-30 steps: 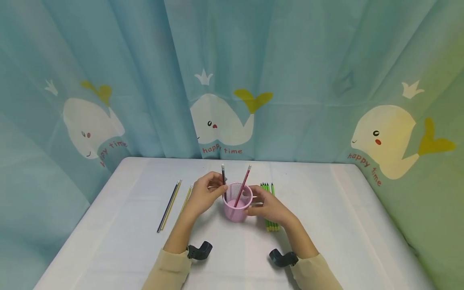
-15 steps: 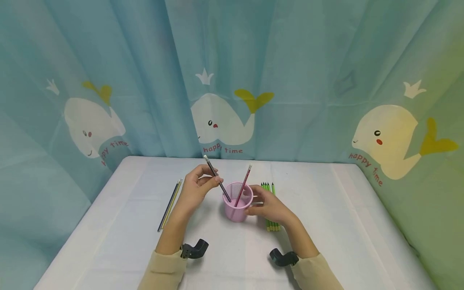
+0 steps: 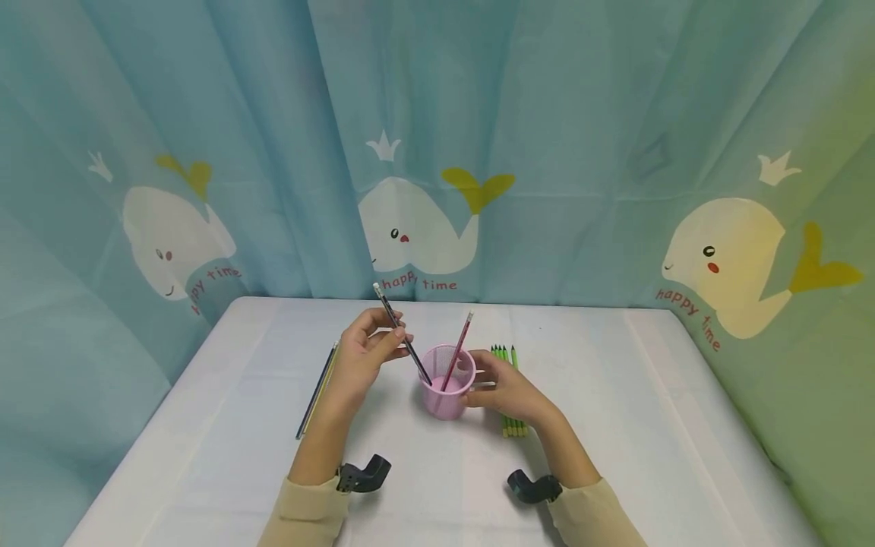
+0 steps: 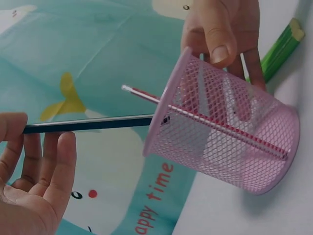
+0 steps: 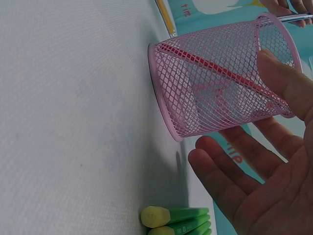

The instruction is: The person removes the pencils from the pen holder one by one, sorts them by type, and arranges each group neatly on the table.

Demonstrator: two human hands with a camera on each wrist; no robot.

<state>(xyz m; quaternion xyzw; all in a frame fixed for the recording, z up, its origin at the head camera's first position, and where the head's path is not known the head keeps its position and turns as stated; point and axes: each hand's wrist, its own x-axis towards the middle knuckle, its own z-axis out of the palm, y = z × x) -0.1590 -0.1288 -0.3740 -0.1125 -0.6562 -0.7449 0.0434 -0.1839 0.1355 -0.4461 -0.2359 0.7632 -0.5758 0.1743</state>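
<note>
My left hand (image 3: 358, 357) pinches a dark pencil (image 4: 93, 123) between thumb and fingers. The pencil leans, eraser end up and to the left, its lower end just inside the mouth of a pink mesh pencil cup (image 3: 444, 406). A red pencil (image 5: 210, 66) stands slanted within that cup, its white eraser end above the rim. On the cup's right side, my right hand (image 3: 502, 387) holds it, thumb (image 5: 279, 78) at the rim and fingers along the mesh. The cup stands upright on the white table (image 3: 615, 441).
Several green pencils (image 3: 514, 425) lie side by side right of the cup, partly behind my right hand. At left lie a dark blue pencil (image 3: 316, 391) and a yellow one, partly covered by my left arm. A blue curtain (image 3: 567, 152) with whale prints hangs behind.
My left hand has moved left and slightly up, and the dark pencil has gone from nearly upright to a clear leftward tilt. My right hand and the cup have stayed put.
</note>
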